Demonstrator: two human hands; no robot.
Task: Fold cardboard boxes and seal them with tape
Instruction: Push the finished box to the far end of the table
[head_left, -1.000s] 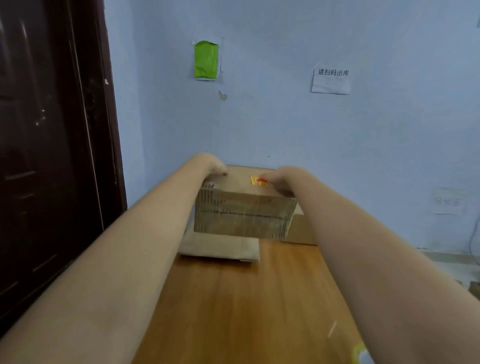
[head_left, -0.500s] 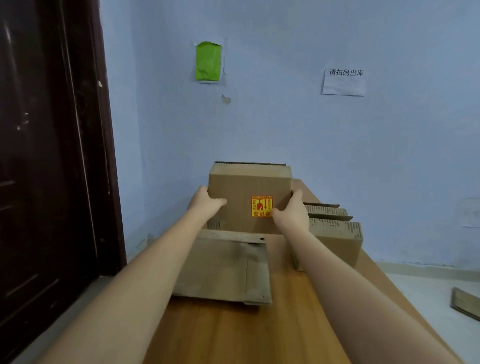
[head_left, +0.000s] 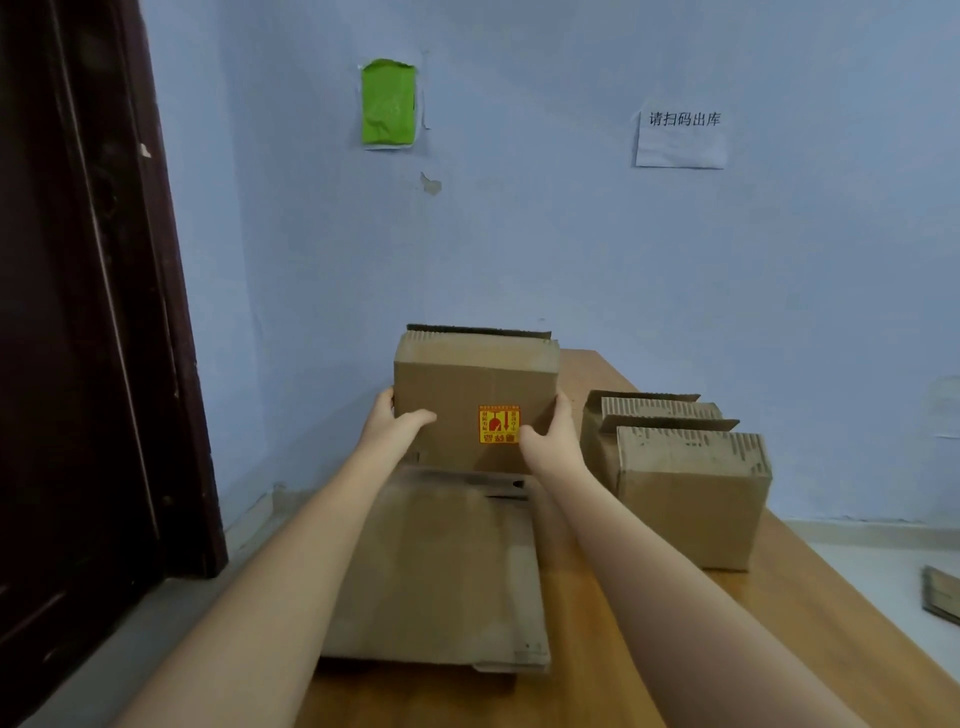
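A dark wooden door is filling the left edge of the view, its top and bottom running out of the picture, and a pale blue wall is standing behind everything. On the wall a green patch is hanging high up; what it is made of is hard to tell. Two bare forearms are reaching forward from the bottom of the view over a wooden worktop, whose near end is cut off. The left hand is gripping the left side of an upright cardboard box, with the thumb lying across its front face and the fingers going out of sight round the side. Below the arms a flattened cardboard sheet is lying on the worktop, partly covered by the forearms. The cardboard box is standing at the far end of this sheet, close to the wall; whether its base is resting on the sheet or hanging just over it cannot be seen. A red and yellow label is showing on its front, the print too small to read. The right hand is gripping the box's right side, thumb on the front beside the label, fingers hidden behind the edge. Further right, two more assembled boxes are standing on the worktop with flaps up, one close behind the other. Above them a white paper notice is sticking to the wall. At the far right edge, something flat and brown is lying on the floor, cut off.
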